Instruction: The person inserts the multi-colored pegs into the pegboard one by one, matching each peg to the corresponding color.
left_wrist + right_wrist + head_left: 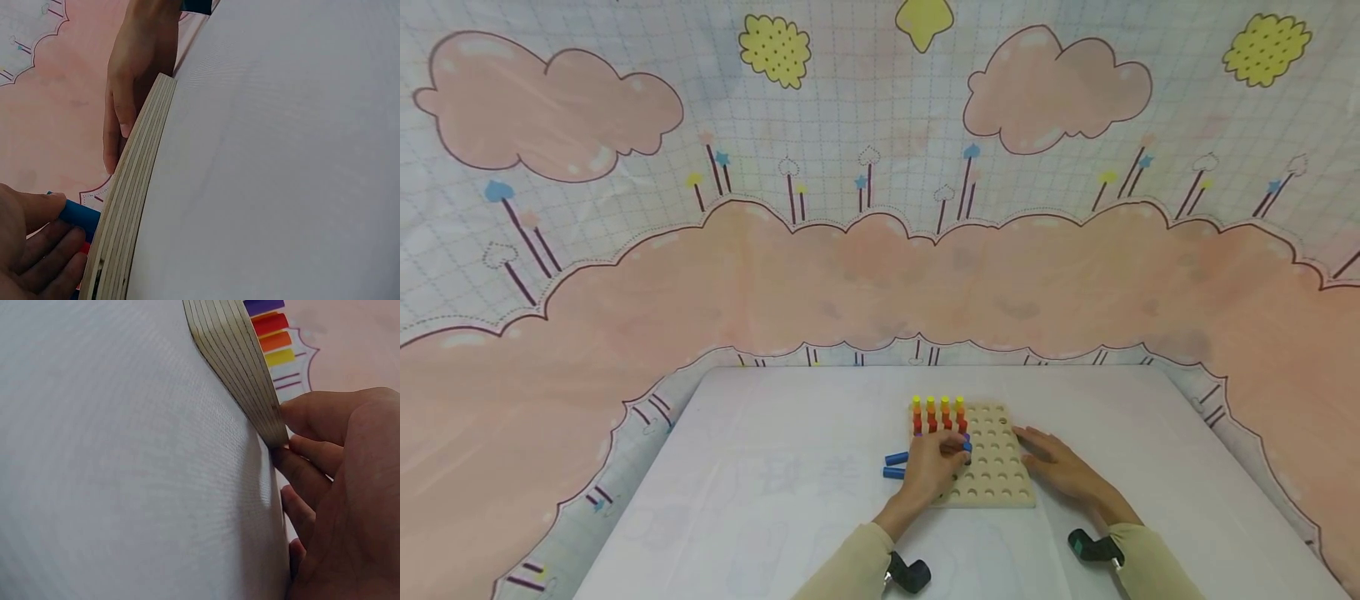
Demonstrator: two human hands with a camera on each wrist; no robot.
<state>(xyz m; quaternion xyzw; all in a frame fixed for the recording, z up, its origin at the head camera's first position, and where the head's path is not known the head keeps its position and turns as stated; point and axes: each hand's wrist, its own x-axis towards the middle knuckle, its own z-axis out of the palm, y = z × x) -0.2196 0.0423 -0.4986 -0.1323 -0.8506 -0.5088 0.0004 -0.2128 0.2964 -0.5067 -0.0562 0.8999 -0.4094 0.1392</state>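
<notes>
A wooden pegboard (1000, 485) with rows of round holes lies on the white table. My left hand (931, 467) is over its left half and pinches a blue peg (967, 447) between thumb and fingers. In the left wrist view that blue peg (78, 215) stands at the board's layered edge (134, 187), its lower end hidden. Fairly straight fingers of my right hand (1063, 468) touch the board's right side. The right wrist view shows the thumb and fingertips of the right hand (356, 475) against the board's corner.
Upright yellow pegs (931, 402), orange pegs (945, 413) and red pegs (917, 426) fill rows at the board's far left. A purple peg (264, 306) stands beyond the red ones. Two loose blue pegs (896, 458) lie left of the board. A patterned cloth (880, 283) hangs behind the table.
</notes>
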